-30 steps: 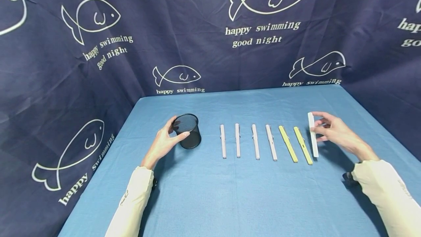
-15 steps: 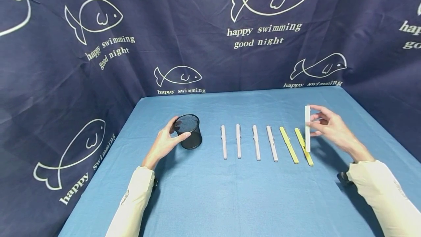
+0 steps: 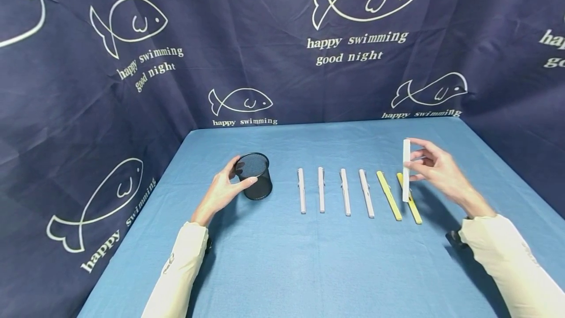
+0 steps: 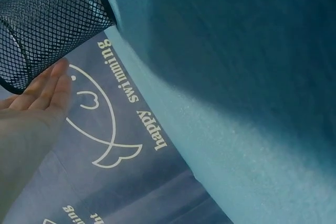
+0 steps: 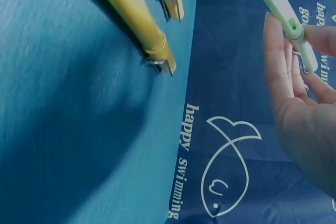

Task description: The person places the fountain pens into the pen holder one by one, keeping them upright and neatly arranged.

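My left hand (image 3: 222, 191) holds a black mesh pen cup (image 3: 258, 188), thumb on the near side and fingers around the far left side. The cup (image 4: 55, 17) stands upright on the blue cloth; nothing shows inside its mesh. On the right, my right hand (image 3: 437, 168) pinches a pen (image 3: 406, 175) between thumb and fingers, held upright above the table. This pen looks white from the head and pale green (image 5: 275, 1) in the right wrist view, with a clip at its lower end there. Behind it lies a yellow pen (image 3: 416, 212), partly covered in the head view.
A second yellow pen (image 3: 390, 196) lies left of the first. Several pale pink pens, the leftmost pen (image 3: 302, 193) nearest the cup, continue the row across the blue tablecloth (image 3: 326, 264). Dark blue fish-print curtains (image 3: 287, 77) enclose the back and sides.
My right hand has lifted the pen from the right end of the row, turned it more upright and carried it left over the yellow pen. My left hand stays at the cup.
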`<state>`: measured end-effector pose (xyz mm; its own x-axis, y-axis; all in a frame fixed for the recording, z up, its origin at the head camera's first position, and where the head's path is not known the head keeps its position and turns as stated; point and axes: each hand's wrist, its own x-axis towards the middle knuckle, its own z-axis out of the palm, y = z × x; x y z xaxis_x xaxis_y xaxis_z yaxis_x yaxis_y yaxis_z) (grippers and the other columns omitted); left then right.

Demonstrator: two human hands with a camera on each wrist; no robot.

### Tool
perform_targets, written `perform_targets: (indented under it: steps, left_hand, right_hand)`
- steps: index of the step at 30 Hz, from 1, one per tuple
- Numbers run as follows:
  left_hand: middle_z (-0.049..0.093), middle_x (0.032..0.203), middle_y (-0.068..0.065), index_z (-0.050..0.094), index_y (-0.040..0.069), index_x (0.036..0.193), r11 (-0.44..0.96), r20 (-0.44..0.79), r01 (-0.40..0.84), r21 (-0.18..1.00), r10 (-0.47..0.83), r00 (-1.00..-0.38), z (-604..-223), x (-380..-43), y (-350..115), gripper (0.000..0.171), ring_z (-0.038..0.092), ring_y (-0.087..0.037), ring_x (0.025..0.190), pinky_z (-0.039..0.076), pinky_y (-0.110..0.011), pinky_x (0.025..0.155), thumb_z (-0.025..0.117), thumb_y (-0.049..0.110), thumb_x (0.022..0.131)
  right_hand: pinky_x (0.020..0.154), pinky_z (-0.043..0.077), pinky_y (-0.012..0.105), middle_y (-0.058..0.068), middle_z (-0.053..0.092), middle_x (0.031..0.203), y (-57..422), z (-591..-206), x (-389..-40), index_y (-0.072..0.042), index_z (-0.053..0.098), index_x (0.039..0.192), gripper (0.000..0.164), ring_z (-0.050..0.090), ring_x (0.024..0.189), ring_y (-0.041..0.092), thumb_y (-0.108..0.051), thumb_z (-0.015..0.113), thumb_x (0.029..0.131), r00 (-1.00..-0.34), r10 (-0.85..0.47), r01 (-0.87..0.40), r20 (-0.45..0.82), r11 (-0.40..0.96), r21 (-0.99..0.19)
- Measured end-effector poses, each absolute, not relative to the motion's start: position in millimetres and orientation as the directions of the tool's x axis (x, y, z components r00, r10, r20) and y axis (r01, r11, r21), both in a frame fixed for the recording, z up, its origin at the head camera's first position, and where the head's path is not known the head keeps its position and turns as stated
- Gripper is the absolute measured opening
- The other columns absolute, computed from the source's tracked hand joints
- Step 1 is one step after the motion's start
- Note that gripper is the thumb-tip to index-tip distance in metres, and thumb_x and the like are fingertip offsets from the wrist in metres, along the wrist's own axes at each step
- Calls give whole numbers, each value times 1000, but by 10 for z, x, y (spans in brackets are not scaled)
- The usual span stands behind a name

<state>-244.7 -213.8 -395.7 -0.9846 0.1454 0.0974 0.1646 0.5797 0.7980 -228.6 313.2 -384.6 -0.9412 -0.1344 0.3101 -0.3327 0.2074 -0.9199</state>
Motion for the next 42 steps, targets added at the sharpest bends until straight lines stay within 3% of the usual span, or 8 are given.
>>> perform_targets:
  steps: [10, 42]
  left_hand:
    - [52, 151, -18, 30, 13, 163, 571, 100, 171, 803, 154, -983, -3944, -2450, -2134, 96, 53, -36, 134, 44, -54, 105, 78, 51, 89]
    - [54, 147, -20, 31, 13, 163, 583, 103, 169, 794, 145, -984, -3967, -2448, -2134, 96, 53, -37, 133, 43, -55, 105, 78, 53, 89]
  right_hand:
    - [66, 61, 37, -1, 62, 101, 3021, -3824, -2292, -5, 45, 153, 61, 67, 86, 6, 8, 66, 97, -943, -139, -331, 302, 308, -892]
    - [72, 61, 41, 14, 58, 110, 2453, -3714, -2424, -3, 41, 157, 62, 65, 89, 11, -3, 67, 100, -926, -225, -361, 304, 286, -888]
